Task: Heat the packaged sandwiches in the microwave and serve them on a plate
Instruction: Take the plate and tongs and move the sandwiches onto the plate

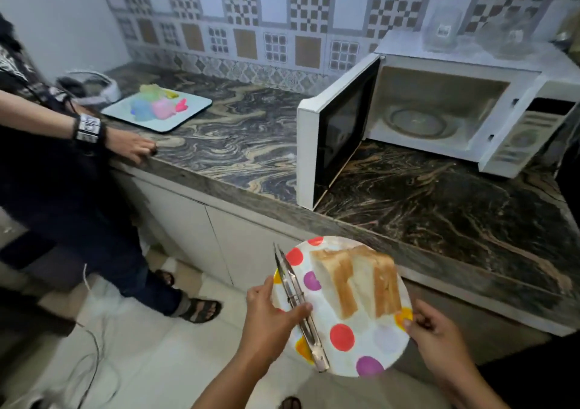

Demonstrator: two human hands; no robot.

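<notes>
A polka-dot plate (351, 346) hangs in front of the counter edge, carrying two sandwich halves (357, 280) side by side. My left hand (270, 317) holds the plate's left rim and pinches metal tongs (298, 302) against it with the thumb. The plate's right rim is gripped by my right hand (439, 336). The white microwave (445, 107) stands on the counter at the back right, its door (332, 138) swung wide open and its glass turntable (417, 123) bare.
Another person stands at the left, a hand (131, 146) resting on the marble counter (238, 145). A pale tray (194, 107) with colourful items lies at the back left. Clear glass bowls (470, 28) sit on top of the microwave. Cables trail on the floor (94, 361).
</notes>
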